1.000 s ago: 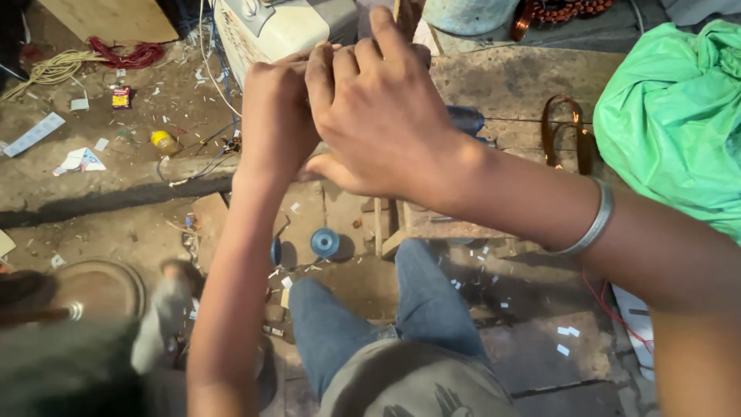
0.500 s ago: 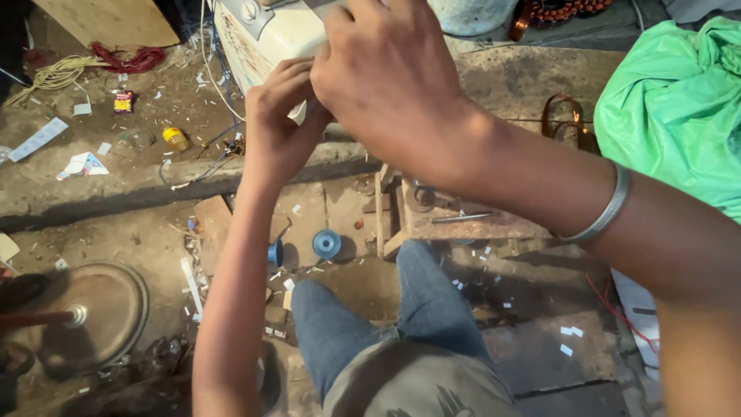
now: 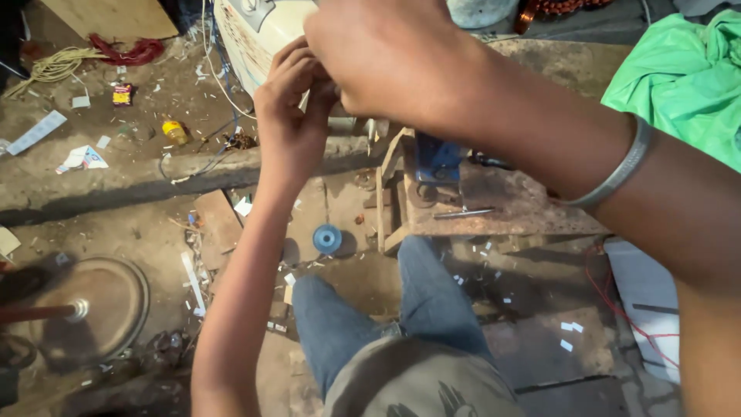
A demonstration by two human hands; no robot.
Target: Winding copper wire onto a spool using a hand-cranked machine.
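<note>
My left hand [image 3: 297, 116] and my right hand [image 3: 394, 58] are raised close to the camera, fingertips meeting in front of a cream plastic housing [image 3: 258, 35]. The left fingers curl toward the right hand's fingers. The right hand is seen from its back and covers the meeting point, so anything pinched between them is hidden. A silver bangle [image 3: 617, 174] sits on my right wrist. Below the hands a blue clamp-like part [image 3: 436, 158] stands on a rusty metal stand [image 3: 509, 208].
A blue spool [image 3: 327, 238] lies on the dirty floor by my jeans-clad knees [image 3: 432, 301]. A green cloth [image 3: 679, 69] is at the right, a round metal disc [image 3: 100, 309] at lower left, yellow rope [image 3: 50, 66] and scraps at the upper left.
Both hands have risen toward the cream housing and the top of the view. The blue clamp and rusty stand, covered before, now show below them.
</note>
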